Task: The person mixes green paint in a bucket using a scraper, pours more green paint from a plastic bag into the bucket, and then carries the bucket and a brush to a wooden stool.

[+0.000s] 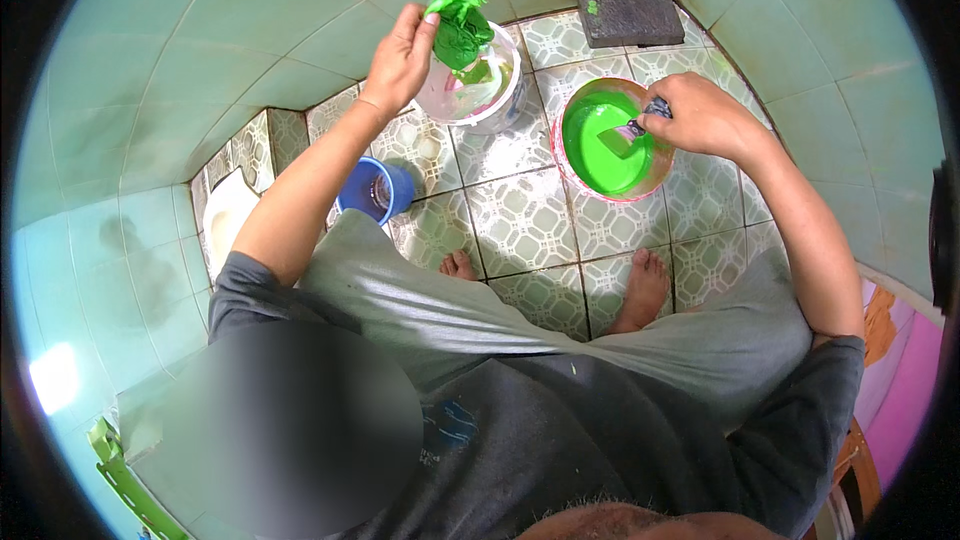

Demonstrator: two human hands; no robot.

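Observation:
My left hand (403,55) is closed on a crumpled bag (462,32) coated in bright green, holding it up over the white bucket (482,122). Inside that bucket, green and pink smears show. On the right, my right hand (692,115) grips the dark handle of a putty knife (625,137), its flat blade tilted down at the green paint. The paint (600,165) lies in a round basin (660,165) with a reddish rim, standing on the floor. Whether the blade's tip touches the paint I cannot tell.
A blue bucket (400,190) stands below my left forearm, near a white squat toilet (230,210). By the far wall lies a dark slab (630,20) with a green spot. My bare feet (643,290) are on the patterned tile floor (520,225). Green tiled walls close in around.

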